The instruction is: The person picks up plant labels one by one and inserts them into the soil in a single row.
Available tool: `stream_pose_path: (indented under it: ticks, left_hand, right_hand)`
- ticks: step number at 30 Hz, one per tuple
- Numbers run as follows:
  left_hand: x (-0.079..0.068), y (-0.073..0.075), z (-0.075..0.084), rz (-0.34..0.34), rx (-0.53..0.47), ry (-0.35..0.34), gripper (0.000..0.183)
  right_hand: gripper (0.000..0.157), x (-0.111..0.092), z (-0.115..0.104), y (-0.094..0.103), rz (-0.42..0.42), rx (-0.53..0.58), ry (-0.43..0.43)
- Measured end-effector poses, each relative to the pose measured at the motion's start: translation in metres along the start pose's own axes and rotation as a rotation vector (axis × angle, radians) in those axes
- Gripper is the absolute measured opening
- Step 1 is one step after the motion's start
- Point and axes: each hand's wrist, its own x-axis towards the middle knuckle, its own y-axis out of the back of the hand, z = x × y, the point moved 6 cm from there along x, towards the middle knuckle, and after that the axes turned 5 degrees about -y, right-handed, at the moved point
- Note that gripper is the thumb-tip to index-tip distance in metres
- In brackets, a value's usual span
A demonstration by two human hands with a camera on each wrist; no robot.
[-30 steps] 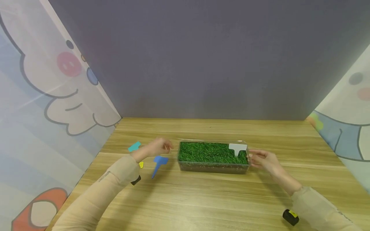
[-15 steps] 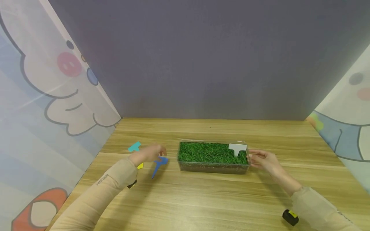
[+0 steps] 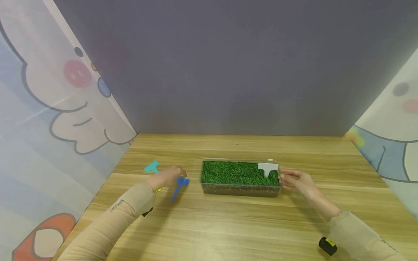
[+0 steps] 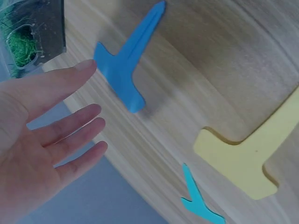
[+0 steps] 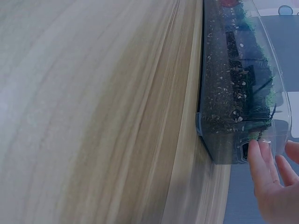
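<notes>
At centre-left of the head view, the left hand [image 3: 167,176] is hanging over a blue T-shaped marker [image 4: 122,72], fingers loosely spread and gripping nothing; whether the thumb is touching it is unclear. At centre-right, the right hand [image 3: 302,183] is resting extended fingers against the end of a grass-filled clear planter [image 3: 241,190], where a white marker [image 3: 267,167] is standing. The blue marker is lying flat on the table [image 3: 235,224], so any pinch is probably risking a slip off its thin edge; too firm a right-hand push could be sliding the planter.
</notes>
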Motion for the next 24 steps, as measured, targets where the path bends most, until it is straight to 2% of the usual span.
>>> stream_pose_path:
  ticks: [3,6,10,14,18,21,24]
  left_hand:
    - [0.000,-0.002,-0.001,0.024,0.017,-0.028,0.044]
    - [0.001,-0.003,-0.001,0.041,0.027,-0.068,0.044]
    - [0.002,-0.006,-0.003,0.055,0.022,-0.101,0.045]
    - [0.004,-0.010,-0.007,0.053,0.009,-0.071,0.046]
    - [0.005,-0.013,-0.010,0.039,-0.004,-0.033,0.048]
    - [0.006,-0.014,-0.011,0.027,-0.005,-0.022,0.048]
    - [0.008,-0.014,-0.012,0.020,-0.003,-0.022,0.048]
  right_hand:
    - [0.059,-0.009,-0.013,-0.007,0.006,-0.032,-0.005]
    - [0.058,-0.018,-0.026,-0.014,0.009,-0.053,0.004]
    - [0.053,-0.018,-0.025,-0.014,0.001,-0.025,0.001]
    - [0.041,-0.009,-0.013,-0.007,-0.026,0.028,0.013]
    - [0.046,-0.011,-0.014,-0.008,-0.021,0.012,0.011]
    - [0.054,-0.017,-0.025,-0.014,-0.006,-0.030,0.010]
    - [0.053,-0.021,-0.031,-0.017,0.025,-0.050,-0.006]
